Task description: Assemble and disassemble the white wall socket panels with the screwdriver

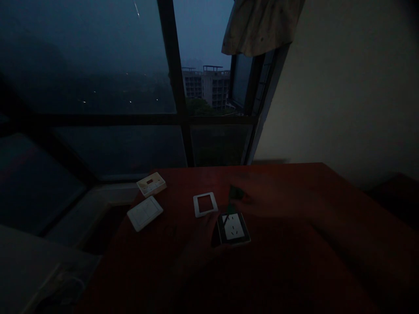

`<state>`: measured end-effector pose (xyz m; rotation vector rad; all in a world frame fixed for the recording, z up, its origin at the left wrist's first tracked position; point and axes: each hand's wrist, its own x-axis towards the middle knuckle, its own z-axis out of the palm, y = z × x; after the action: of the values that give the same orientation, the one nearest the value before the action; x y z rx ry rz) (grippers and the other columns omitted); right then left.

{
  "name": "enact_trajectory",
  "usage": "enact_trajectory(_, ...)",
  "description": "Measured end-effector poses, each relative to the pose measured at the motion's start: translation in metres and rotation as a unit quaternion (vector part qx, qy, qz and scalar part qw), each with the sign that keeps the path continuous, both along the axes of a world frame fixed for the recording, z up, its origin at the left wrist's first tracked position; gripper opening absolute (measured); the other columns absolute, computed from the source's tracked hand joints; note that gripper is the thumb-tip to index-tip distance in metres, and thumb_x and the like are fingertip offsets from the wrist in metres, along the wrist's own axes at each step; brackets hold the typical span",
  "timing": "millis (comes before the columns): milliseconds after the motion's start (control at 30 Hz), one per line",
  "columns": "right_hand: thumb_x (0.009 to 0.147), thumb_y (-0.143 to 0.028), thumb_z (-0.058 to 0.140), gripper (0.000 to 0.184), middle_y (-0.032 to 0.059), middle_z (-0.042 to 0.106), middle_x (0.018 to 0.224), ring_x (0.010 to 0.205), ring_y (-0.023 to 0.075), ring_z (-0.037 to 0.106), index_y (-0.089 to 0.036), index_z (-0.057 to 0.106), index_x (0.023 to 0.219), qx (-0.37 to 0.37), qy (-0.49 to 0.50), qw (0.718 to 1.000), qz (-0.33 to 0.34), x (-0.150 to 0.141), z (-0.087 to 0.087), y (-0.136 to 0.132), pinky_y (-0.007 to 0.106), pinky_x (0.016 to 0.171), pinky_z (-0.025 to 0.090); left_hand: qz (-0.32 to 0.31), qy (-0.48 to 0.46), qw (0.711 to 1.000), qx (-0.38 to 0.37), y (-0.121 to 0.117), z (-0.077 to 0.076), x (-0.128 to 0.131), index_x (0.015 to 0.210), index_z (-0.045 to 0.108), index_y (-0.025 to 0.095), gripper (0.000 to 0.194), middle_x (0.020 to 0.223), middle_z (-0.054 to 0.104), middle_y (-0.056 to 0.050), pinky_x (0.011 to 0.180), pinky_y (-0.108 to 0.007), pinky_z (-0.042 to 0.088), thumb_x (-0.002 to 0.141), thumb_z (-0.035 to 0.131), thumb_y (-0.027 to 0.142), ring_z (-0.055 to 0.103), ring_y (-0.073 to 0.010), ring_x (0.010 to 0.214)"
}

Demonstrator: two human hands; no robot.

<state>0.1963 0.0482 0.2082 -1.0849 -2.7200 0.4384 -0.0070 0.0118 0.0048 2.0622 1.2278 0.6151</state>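
Note:
A wall socket (235,226) with a white face and dark surround lies face up on the red table. My left hand (204,240) grips its left side, thumb at the near edge and fingers at the far left corner. Above the socket, my right hand (257,194) is closed around the green handle of a screwdriver (231,208). The dark shaft slants down to the left side of the socket's face; whether its tip touches a screw is too dim to tell. Just beyond the left hand lies a white square frame (205,204), flat on the table.
At the table's left edge lie a white rectangular plate (145,213) and an open white back box (151,184). The red table (278,174) meets a pale wall (327,87) at the back right. Large windows (98,78) stand behind and to the left. The room is dim.

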Motion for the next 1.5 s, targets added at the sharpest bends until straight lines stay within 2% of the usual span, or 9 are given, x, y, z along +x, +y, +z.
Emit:
enact_trajectory(133,0.084,-0.028,0.056,0.037,0.006,0.063,0.115,0.102,0.0173,0.059,-0.021,0.051,0.12,-0.027,0.05,0.996,0.074,0.0,0.001,-0.001,0.027,0.082,0.045,0.005,0.01,1.0,0.008,0.001,-0.003,-0.001,0.141,0.026,0.023,0.084,0.146,0.03,-0.011,0.106,-0.046,0.031,0.072,0.071,0.038,0.031,-0.0306,0.132)
enact_trajectory(333,0.09,-0.036,0.043,0.028,0.0095,0.07,0.092,0.084,0.0225,0.065,-0.018,0.062,0.1,0.067,-0.068,0.991,-0.096,-0.005,-0.007,0.002,0.032,0.072,0.046,0.007,0.007,1.0,-0.001,0.0,0.001,0.0,0.14,0.028,0.024,0.08,0.145,0.033,-0.011,0.106,-0.046,0.031,0.073,0.07,0.039,0.033,-0.0297,0.131)
enact_trajectory(533,0.082,-0.025,0.056,0.05,0.0067,0.061,0.121,0.103,0.0163,0.059,-0.022,0.042,0.129,-0.045,0.063,0.995,0.066,-0.004,0.0,-0.004,0.025,0.081,0.046,0.009,0.019,1.0,-0.011,0.0,0.003,0.001,0.141,0.026,0.022,0.083,0.146,0.031,-0.012,0.107,-0.046,0.03,0.073,0.07,0.041,0.031,-0.03,0.132)
enact_trajectory(733,0.09,-0.045,0.039,0.039,0.0121,0.07,0.091,0.082,0.0267,0.066,-0.016,0.06,0.107,0.083,-0.097,0.983,-0.131,-0.008,-0.005,-0.001,0.036,0.069,0.047,0.005,0.015,1.0,-0.016,0.001,0.009,0.003,0.14,0.029,0.022,0.082,0.145,0.033,-0.012,0.106,-0.045,0.031,0.072,0.071,0.038,0.033,-0.0294,0.131)
enact_trajectory(833,0.088,-0.034,0.047,0.032,0.0093,0.068,0.103,0.091,0.023,0.064,-0.019,0.055,0.115,0.04,-0.044,0.996,-0.06,-0.004,-0.001,0.0,0.033,0.076,0.047,0.005,0.012,1.0,-0.011,0.0,0.009,0.003,0.14,0.029,0.022,0.081,0.144,0.034,-0.011,0.106,-0.045,0.031,0.073,0.07,0.038,0.033,-0.029,0.13)
enact_trajectory(967,0.082,-0.018,0.055,0.048,0.0067,0.06,0.12,0.107,0.0165,0.057,-0.021,0.044,0.128,-0.038,0.053,0.995,0.072,-0.001,0.006,-0.005,0.026,0.086,0.044,0.011,0.018,1.0,-0.004,-0.001,0.006,0.002,0.14,0.028,0.022,0.08,0.145,0.034,-0.012,0.106,-0.046,0.032,0.073,0.07,0.039,0.033,-0.0299,0.131)
enact_trajectory(1167,0.088,-0.039,0.048,0.032,0.0111,0.068,0.099,0.088,0.0244,0.064,-0.017,0.057,0.108,0.046,-0.063,0.993,-0.086,-0.009,-0.001,-0.009,0.033,0.071,0.045,0.017,0.023,1.0,0.002,0.0,0.003,0.002,0.14,0.028,0.021,0.082,0.145,0.032,-0.013,0.107,-0.047,0.031,0.072,0.071,0.037,0.032,-0.0311,0.131)
enact_trajectory(1367,0.081,-0.021,0.055,0.037,0.007,0.064,0.111,0.092,0.0176,0.062,-0.02,0.05,0.118,-0.019,0.022,1.0,0.011,-0.01,0.003,-0.016,0.024,0.069,0.045,0.008,0.022,1.0,0.007,-0.001,0.002,0.001,0.141,0.027,0.021,0.081,0.145,0.032,-0.013,0.106,-0.048,0.032,0.074,0.069,0.039,0.033,-0.0318,0.131)
enact_trajectory(1500,0.088,-0.042,0.046,0.031,0.0102,0.068,0.092,0.081,0.0235,0.064,-0.018,0.058,0.102,0.057,-0.075,0.992,-0.086,-0.017,0.006,-0.021,0.03,0.063,0.043,0.004,0.024,1.0,0.015,0.0,0.004,0.001,0.142,0.025,0.023,0.082,0.146,0.031,-0.012,0.107,-0.048,0.031,0.074,0.07,0.036,0.031,-0.0313,0.132)
